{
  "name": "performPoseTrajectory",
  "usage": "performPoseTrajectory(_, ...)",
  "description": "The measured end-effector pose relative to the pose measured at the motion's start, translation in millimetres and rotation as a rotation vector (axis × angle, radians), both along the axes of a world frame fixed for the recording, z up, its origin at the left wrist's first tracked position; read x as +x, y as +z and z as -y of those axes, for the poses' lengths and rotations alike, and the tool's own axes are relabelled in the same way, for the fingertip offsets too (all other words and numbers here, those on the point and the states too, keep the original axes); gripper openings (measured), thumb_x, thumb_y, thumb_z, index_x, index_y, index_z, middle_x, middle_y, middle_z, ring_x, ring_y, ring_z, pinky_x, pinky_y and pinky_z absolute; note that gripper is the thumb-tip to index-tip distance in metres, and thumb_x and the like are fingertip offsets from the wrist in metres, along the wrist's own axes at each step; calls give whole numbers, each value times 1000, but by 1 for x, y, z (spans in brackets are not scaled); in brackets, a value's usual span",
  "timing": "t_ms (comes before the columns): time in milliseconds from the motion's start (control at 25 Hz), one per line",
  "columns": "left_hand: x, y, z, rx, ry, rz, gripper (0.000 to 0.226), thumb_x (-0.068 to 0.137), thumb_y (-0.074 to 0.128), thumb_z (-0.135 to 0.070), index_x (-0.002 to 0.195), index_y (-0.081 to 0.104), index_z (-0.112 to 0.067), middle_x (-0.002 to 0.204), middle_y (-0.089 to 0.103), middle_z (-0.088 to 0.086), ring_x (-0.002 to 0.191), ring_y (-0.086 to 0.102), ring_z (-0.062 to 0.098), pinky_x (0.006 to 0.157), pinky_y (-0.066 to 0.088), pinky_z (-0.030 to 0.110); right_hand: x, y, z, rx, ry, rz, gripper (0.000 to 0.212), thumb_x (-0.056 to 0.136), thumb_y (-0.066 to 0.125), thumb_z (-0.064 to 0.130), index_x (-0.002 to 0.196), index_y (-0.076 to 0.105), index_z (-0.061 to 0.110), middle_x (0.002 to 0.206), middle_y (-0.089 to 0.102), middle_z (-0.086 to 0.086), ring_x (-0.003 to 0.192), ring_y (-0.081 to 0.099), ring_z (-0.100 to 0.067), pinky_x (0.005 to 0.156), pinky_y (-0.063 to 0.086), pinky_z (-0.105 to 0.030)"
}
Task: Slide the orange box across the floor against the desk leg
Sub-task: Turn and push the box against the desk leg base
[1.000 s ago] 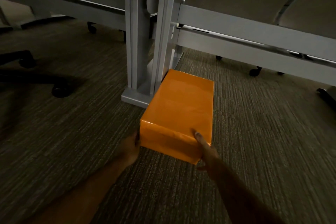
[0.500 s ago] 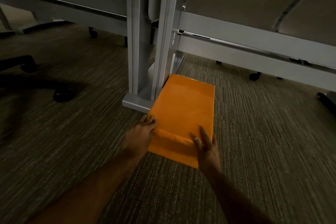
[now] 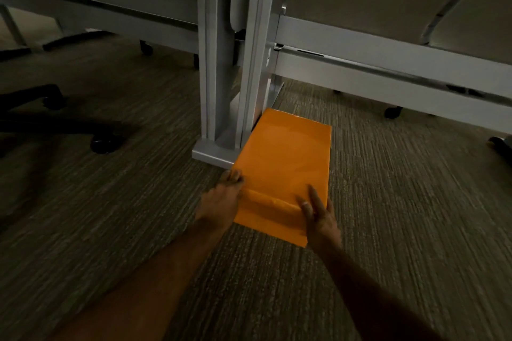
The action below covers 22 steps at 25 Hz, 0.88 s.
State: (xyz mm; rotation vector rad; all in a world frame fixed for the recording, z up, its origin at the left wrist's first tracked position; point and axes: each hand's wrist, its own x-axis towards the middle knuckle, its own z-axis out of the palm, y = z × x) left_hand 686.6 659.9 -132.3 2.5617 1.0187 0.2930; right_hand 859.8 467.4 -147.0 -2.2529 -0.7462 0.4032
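The orange box (image 3: 285, 158) lies flat on the carpet, its left side touching the grey desk leg (image 3: 249, 63) and the leg's foot plate (image 3: 210, 153). My left hand (image 3: 221, 199) rests against the box's near left corner, fingers curled over the top edge. My right hand (image 3: 318, 210) lies on the near right corner, with fingers stretched flat on the top face. Both hands press on the near end of the box.
A black office chair base with castors (image 3: 102, 142) stands on the carpet to the left. Grey desk rails (image 3: 388, 69) run along the back, with small castors (image 3: 393, 112) beneath on the right. Open carpet lies to the right of the box.
The box's lifted near end has gone down flat on the carpet, close against the leg. Both hands moved from gripping its near corners to resting on its top edge.
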Motion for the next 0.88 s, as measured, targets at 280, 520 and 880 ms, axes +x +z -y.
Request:
performPoseTrajectory(280,-15,21,19,50,-118,-160,74,99,49,-18,159,7,-20,167,-5,-2,153,-1,22,121,20,47,17,24,7,-246,222,102,62,106,31,47,158,-2,43,164,25,-16,133,50,-37,103,48,-52)
performPoseTrajectory(520,-51,-10,87,-4,-137,-146,84,95,52,-22,158,-4,-24,166,-15,-5,153,-3,21,122,15,49,-20,23,52,-415,260,311,84,102,45,31,151,-20,49,163,32,-10,122,59,-31,90,57,-50)
performPoseTrajectory(880,-67,87,107,-22,-165,-76,80,97,53,-28,159,3,-21,167,-3,0,153,4,22,122,17,42,-41,98,94,-400,327,283,83,99,50,39,157,-9,41,168,18,-6,147,34,-30,107,46,-52)
